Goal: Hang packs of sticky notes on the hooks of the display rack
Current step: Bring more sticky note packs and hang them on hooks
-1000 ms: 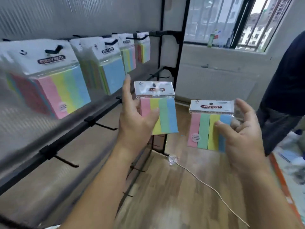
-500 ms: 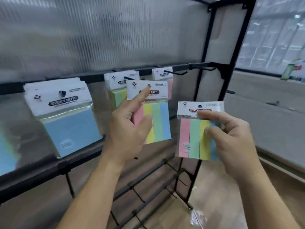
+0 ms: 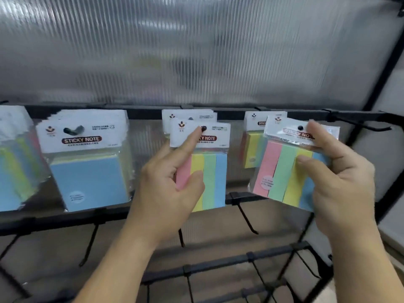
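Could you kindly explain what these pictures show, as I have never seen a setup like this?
There is no machine: a person works with bare hands, filmed by one camera worn on the head, looking forward and down. Ahead stands a black display rack with hooks; packs of sticky notes hang on its upper rail. The left hand holds a striped pack at the middle stack, one of its fingers by the hanging hole. The right hand grips a second striped pack, tilted, before the right-hand stack.

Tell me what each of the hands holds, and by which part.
The left hand holds the centre pack by its left side, forefinger on the header card. The right hand holds the tilted pack by its right side.
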Demonstrator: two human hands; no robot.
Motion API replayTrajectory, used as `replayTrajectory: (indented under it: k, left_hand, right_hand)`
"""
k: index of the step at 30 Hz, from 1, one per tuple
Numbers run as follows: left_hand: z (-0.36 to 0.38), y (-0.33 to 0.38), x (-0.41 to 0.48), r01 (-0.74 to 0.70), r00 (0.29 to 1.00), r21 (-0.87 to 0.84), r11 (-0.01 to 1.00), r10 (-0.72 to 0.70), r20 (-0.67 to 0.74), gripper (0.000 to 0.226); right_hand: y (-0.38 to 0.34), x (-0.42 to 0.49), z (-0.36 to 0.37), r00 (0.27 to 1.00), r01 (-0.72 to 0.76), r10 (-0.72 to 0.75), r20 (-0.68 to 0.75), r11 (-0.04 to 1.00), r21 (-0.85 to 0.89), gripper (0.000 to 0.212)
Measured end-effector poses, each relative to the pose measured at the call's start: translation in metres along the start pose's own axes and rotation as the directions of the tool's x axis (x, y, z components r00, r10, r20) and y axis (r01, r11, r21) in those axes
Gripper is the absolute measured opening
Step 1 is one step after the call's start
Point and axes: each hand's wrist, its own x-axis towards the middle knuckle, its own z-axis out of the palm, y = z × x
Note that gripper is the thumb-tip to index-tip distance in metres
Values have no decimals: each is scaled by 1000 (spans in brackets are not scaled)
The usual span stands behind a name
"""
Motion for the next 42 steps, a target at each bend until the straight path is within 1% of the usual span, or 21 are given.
replayTrajectory:
  k: [1, 4, 6, 8, 10, 13, 17, 20, 23, 26, 29, 32, 36, 39, 42]
  left_hand:
    - [2, 0, -1, 25, 1000, 25, 999, -25, 5, 63]
    - [7, 5, -5, 114, 993, 74, 991, -112, -25, 63]
    - [11, 7, -6, 160, 986, 75, 984, -155, -60, 62]
    - [16, 11, -6, 201, 975, 72, 977, -193, -112, 61]
    - [22, 14, -7, 222, 966, 49, 974, -213, -143, 61]
    - [28, 17, -6, 271, 950, 22, 962, -264, -167, 67]
    - [35, 17, -3, 314, 927, 16, 949, -302, -222, 64]
    - [38, 16, -2, 336, 914, 16, 942, -322, -247, 63]
    - [40, 15, 0, 346, 908, 34, 938, -325, -264, 63]
    - [42, 12, 4, 338, 911, 35, 940, -318, -263, 64]
    - [42, 9, 7, 324, 915, 39, 945, -303, -266, 65]
    - [41, 3, 10, 324, 916, 28, 946, -307, -258, 65]
    - [41, 1, 14, 308, 922, 42, 950, -288, -258, 65]
    - [43, -2, 17, 306, 921, 48, 951, -283, -266, 64]
    - [44, -8, 19, 311, 919, 36, 950, -291, -266, 58]
  right_hand:
    - [5, 5, -2, 1000, -5, 4, 11, 1000, 23, 51]
    - [19, 16, -4, 995, -14, 5, 103, 996, 93, 56]
    - [25, 21, -5, 991, -18, -2, 134, 990, 143, 51]
    - [28, 26, -12, 989, -21, -8, 148, 981, 191, 51]
    - [31, 33, -19, 986, -25, -9, 169, 980, 197, 57]
    - [39, 41, -25, 968, -42, -9, 252, 980, 193, 58]
    - [47, 45, -29, 949, -34, -38, 314, 975, 221, 56]
    - [51, 45, -31, 936, -37, -43, 349, 975, 218, 60]
    - [55, 46, -35, 936, -32, -37, 351, 982, 187, 57]
    - [51, 50, -36, 941, -10, -70, 330, 973, 232, 51]
    - [45, 55, -32, 935, 26, -106, 338, 972, 233, 62]
    - [49, 56, -30, 932, 13, -86, 352, 979, 205, 63]
    - [48, 55, -30, 950, 35, -104, 293, 972, 233, 60]
    - [45, 54, -29, 952, 104, -160, 261, 971, 214, 61]
    - [46, 52, -29, 963, 122, -173, 208, 964, 236, 58]
